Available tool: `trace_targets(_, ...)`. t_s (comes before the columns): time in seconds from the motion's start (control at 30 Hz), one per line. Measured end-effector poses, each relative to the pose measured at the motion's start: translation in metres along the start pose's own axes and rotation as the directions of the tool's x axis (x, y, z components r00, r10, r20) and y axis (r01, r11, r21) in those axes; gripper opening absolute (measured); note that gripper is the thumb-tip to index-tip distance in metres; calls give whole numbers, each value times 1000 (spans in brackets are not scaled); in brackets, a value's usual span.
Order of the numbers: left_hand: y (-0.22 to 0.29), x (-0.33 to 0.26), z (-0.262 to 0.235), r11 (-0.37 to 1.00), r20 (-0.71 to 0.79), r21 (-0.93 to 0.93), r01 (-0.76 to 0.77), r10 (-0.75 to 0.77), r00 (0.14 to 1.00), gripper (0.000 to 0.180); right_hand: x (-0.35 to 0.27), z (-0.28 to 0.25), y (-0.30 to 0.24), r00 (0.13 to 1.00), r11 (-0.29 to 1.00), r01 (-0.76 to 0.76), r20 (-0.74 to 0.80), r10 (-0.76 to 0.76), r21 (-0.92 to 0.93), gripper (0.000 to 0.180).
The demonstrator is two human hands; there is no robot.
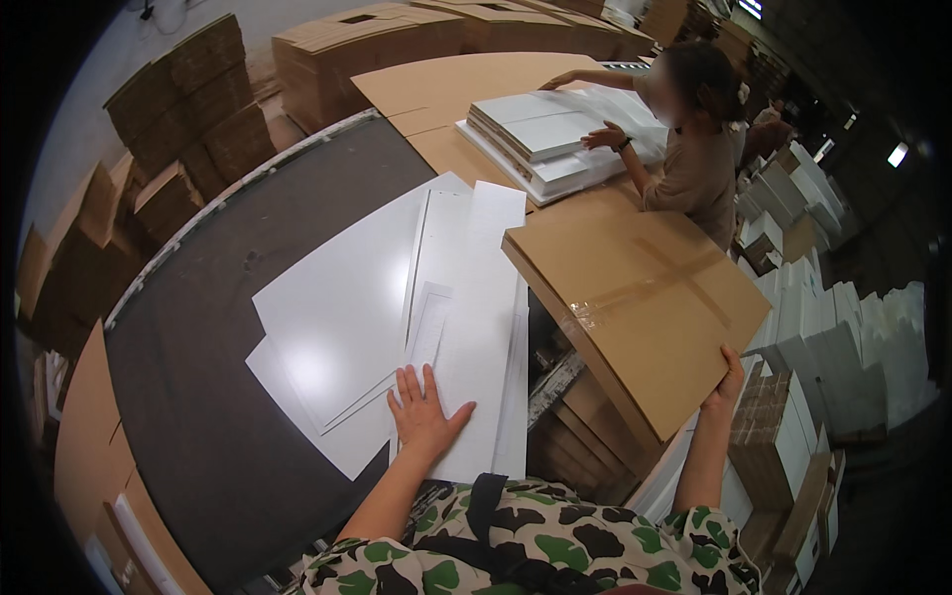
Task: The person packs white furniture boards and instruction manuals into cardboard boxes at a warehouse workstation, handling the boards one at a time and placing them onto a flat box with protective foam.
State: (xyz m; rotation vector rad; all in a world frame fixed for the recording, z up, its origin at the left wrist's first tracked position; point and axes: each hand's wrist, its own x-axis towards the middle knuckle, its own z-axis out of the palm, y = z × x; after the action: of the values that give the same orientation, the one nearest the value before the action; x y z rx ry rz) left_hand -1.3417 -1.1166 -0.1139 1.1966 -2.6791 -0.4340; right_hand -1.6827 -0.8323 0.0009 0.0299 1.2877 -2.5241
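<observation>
My left hand (424, 416) lies flat with its fingers spread on a long white panel (488, 297). Under and beside it are wider glossy white panels (342, 288), fanned out to the left. A narrow whitish strip with faint markings (428, 322) rests just ahead of my left fingers. To the right, my right hand (729, 377) grips the near right edge of a flat brown cardboard box (645, 297) sealed with clear tape. The box slants beside the panels, with its far left corner close to them. My right thumb and fingers are closed round that edge.
The panels lie on a dark belt (238, 278). Across from me a co-worker (694, 149) has both hands at a stack of white panels (565, 129) on cardboard. Brown cartons (367, 55) stand along the far side; wrapped white stacks (823, 327) stand at the right.
</observation>
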Motion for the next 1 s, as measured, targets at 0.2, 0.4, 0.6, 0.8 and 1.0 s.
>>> trace_targets(0.2, -2, -1, 7, 1000, 2, 10, 19, -19, 1000, 94, 14, -7, 1, 999, 999, -35, 31, 35, 21, 28)
trace_targets(0.4, -1, -2, 7, 1000, -3, 5, 16, -16, 1000, 94, 16, -10, 0, 998, 999, -37, 42, 36, 22, 25)
trace_targets(0.6, -1, -4, 4, 999, -26, 22, 26, -25, 999, 94, 21, -13, 2, 999, 999, -31, 32, 30, 12, 27)
trace_targets(0.8, 7, -2, 8, 999, -25, 2, 34, -34, 999, 94, 34, -17, -4, 999, 999, -35, 3, 35, -8, 29)
trace_targets(1.0, 11, -5, -3, 999, -33, 7, 37, -37, 999, 93, 61, 15, -14, 997, 999, 44, -55, -45, -23, 27)
